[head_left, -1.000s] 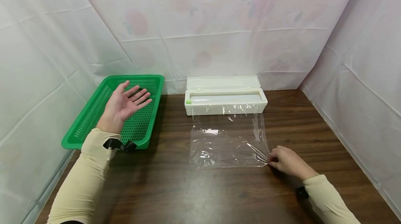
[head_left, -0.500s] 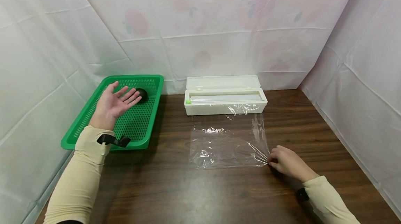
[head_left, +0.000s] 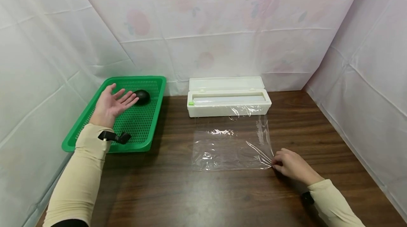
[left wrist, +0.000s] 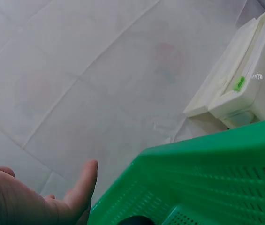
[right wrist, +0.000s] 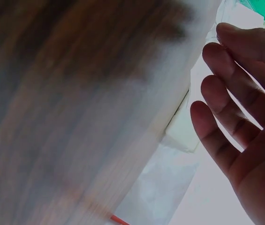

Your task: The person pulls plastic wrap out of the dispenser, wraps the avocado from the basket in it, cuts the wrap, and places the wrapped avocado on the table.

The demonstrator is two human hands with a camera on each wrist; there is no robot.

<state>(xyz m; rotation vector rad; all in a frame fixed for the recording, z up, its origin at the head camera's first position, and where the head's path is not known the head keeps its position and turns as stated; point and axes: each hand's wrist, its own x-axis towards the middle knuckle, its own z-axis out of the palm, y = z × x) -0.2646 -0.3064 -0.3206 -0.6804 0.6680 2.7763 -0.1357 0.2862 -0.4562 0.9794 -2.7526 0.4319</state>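
Observation:
My right hand (head_left: 292,165) pinches the near right corner of a sheet of clear plastic wrap (head_left: 222,153), and creases fan out from the fingertips. The sheet runs over the front of a white plastic wrap dispenser (head_left: 229,111) and lies across the table. My left hand (head_left: 109,108) is held over a green basket (head_left: 155,121), palm up with fingers spread, holding nothing. Just beyond its fingertips sits a smooth dark oval object (head_left: 142,97) inside the basket; its kind is unclear. The left wrist view shows part of the left hand (left wrist: 34,201) beside the basket wall.
The dispenser's lid (head_left: 226,83) stands raised at the back, and a small green slider (head_left: 191,103) sits at its left end. A brown wooden table (head_left: 165,188) lies beneath everything. Pale printed cloth (head_left: 210,29) encloses the back and both sides.
My left hand has drifted left and slightly away from the dark oval object, which now shows more fully. The right hand keeps its pinch on the plastic wrap, almost still.

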